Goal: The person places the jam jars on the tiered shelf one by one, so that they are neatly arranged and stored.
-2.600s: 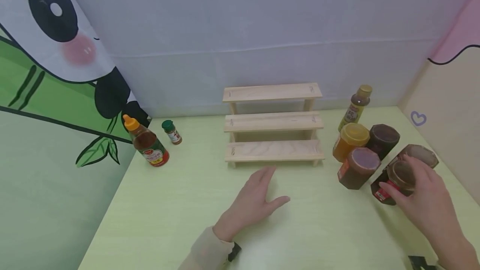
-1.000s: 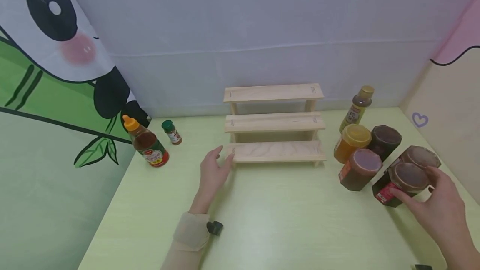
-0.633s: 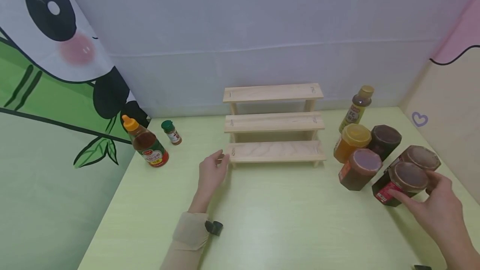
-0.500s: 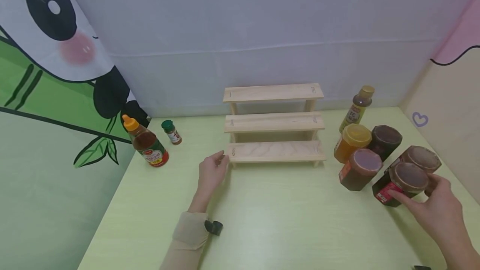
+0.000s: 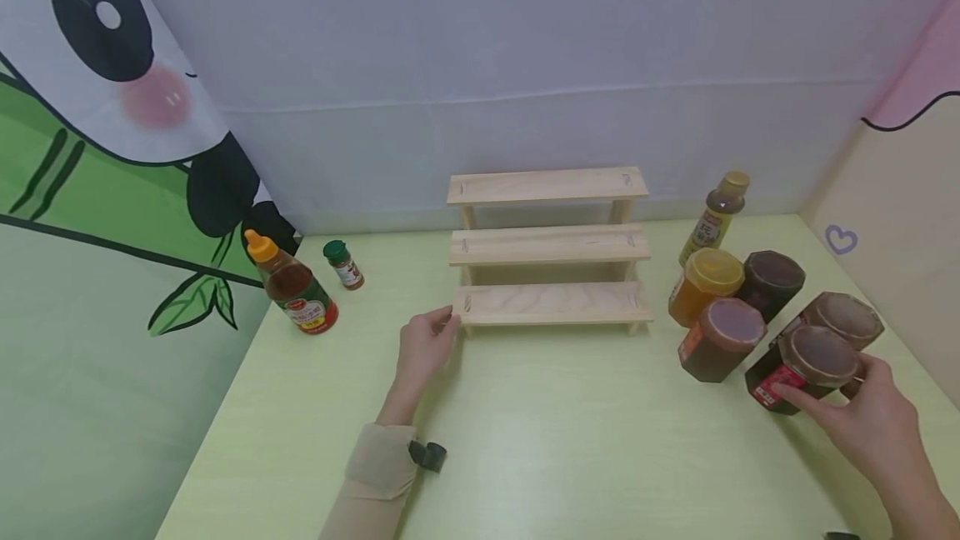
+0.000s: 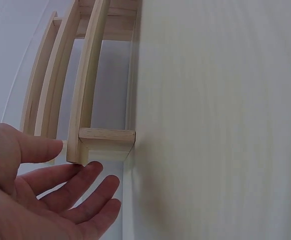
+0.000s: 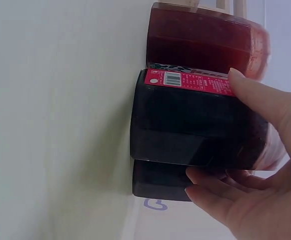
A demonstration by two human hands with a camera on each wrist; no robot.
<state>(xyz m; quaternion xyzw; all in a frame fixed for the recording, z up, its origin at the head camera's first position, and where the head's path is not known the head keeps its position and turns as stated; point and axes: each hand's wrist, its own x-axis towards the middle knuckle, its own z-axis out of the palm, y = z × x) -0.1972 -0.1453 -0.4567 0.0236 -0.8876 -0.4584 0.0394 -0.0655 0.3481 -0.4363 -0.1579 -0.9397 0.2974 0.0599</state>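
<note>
In the head view my left hand (image 5: 425, 343) is at the left end of the lowest step of a three-step wooden display rack (image 5: 551, 303). In the left wrist view, thumb and fingers pinch the end corner of that step (image 6: 75, 145), thumb on one side and fingertips on the other. My right hand (image 5: 862, 411) grips a dark hexagonal jar (image 5: 810, 361) with a red label. The right wrist view has the thumb on the label of the dark jar (image 7: 195, 120) and the fingers on the opposite side. Another dark jar (image 5: 843, 315) stands right behind it.
Beside the gripped jar are a reddish-brown jar (image 5: 716, 344), a yellow-lidded jar (image 5: 701, 286) and a dark jar (image 5: 772, 282). A gold-capped bottle (image 5: 712, 219) stands behind them. At the left are a ketchup bottle (image 5: 300, 294) and a green-capped spice shaker (image 5: 345, 265).
My left hand has moved left and away from me to the rack's end, and its fingers have drawn together there. The right hand has shifted lower around the dark jar, which stays in place.
</note>
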